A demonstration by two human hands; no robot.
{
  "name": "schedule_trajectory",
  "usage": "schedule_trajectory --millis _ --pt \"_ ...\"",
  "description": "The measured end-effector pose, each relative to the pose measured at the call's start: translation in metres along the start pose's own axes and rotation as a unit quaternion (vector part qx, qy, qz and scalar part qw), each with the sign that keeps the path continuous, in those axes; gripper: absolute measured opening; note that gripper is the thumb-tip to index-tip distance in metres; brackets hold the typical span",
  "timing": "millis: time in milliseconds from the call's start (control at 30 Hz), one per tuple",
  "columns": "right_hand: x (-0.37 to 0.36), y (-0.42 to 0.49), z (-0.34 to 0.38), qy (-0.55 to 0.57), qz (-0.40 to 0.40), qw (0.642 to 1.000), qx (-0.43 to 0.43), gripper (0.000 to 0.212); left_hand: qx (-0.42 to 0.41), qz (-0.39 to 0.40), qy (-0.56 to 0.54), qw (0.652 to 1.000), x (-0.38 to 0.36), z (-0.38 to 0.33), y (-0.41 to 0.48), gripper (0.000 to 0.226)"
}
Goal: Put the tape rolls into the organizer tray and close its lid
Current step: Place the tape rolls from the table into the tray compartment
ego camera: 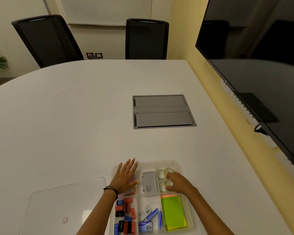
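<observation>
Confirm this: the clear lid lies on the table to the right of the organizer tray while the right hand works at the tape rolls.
Wrong side. The head view shows the clear lid on the table left of the organizer tray; the right hand is at the tape rolls.

Both forearms reach forward from the bottom edge. The left hand lies flat, palm down, fingers straight and slightly spread, with a dark band at the wrist. The right hand is curled, fingertips bent downward and pinched together.
</observation>
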State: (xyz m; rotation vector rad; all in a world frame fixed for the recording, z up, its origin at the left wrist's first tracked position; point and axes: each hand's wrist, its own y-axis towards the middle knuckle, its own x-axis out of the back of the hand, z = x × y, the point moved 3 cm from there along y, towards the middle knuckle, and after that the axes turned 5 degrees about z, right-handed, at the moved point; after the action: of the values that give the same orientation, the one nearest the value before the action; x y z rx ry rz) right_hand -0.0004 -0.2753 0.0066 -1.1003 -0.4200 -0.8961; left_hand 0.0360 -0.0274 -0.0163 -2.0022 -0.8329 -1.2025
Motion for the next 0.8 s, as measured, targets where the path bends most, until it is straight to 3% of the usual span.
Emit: schedule_trajectory --millis 233,367,500,800 --pt "-0.007 0.006 0.001 -0.063 0.015 0.998 -0.005 0.044 -0.033 -0.069 0.003 0.997 0.003 -0.007 -0.007 0.068" --pt "-0.007 0.008 0.000 -0.061 0.018 0.998 -0.002 0.043 -0.004 -0.059 0.016 0.998 0.007 -0.010 -0.005 0.072" --pt "-0.007 0.011 -0.002 -0.037 0.006 0.999 -0.008 0.039 0.063 -0.026 0.021 0.997 -0.001 -0.004 0.005 0.061" --pt "0.004 0.004 0.001 0.060 -0.153 0.986 0.025 0.023 0.070 -0.038 0.033 0.996 -0.001 -0.006 0.016 0.054"
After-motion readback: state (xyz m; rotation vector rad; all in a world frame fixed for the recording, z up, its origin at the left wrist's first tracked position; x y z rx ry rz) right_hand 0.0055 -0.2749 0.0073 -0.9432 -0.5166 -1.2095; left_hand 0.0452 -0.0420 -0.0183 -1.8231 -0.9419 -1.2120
